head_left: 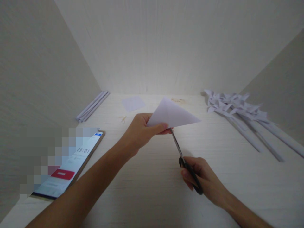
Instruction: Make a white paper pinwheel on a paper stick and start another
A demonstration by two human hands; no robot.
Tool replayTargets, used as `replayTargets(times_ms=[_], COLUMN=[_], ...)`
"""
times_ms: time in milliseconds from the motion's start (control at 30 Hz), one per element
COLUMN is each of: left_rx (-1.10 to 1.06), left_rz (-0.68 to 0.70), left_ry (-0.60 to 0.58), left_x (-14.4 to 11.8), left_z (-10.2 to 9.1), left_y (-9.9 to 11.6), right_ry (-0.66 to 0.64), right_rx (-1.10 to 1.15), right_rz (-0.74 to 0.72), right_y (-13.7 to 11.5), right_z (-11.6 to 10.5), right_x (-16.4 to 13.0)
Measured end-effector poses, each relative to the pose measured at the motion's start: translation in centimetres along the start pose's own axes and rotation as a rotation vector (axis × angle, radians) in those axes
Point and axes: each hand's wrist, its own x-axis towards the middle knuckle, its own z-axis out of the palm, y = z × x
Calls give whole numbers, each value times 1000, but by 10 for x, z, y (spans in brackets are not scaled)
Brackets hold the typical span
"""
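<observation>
My left hand (147, 128) pinches a white sheet of paper (172, 112) folded into a triangle, with the thumb on top near its lower edge. A crease runs down the middle of the paper. My right hand (201, 174) grips a pair of scissors (177, 142) by the black handles. The blades point up and away, and their tips meet the lower edge of the paper beside my left fingertips. Whether the blades have cut into the paper is hidden.
At the left back lie rolled paper sticks (93, 106). A flat white paper piece (133, 103) is near the back wall. Several paper pinwheels (237, 106) on sticks lie at right. A phone (78, 161) with a lit screen stands at left. Walls enclose three sides.
</observation>
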Motion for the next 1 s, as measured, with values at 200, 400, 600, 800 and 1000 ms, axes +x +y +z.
replayTargets(times_ms=[200, 400, 600, 800, 1000], left_rx=[56, 58, 90, 128, 195], left_rz=[-6, 5, 13, 21, 30], left_ry=[-25, -24, -12, -28, -48], left_x=[-2, -2, -2, -2, -2], left_z=[-1, -2, -2, -3, -7], left_y=[4, 3, 6, 7, 7], right_ry=[-13, -25, -24, -23, -38], right_rx=[6, -21, -39, -53, -48], right_rz=[18, 17, 5, 16, 28], right_y=[-1, -1, -1, 0, 0], right_z=[0, -1, -1, -2, -1], right_x=[1, 1, 1, 1, 1])
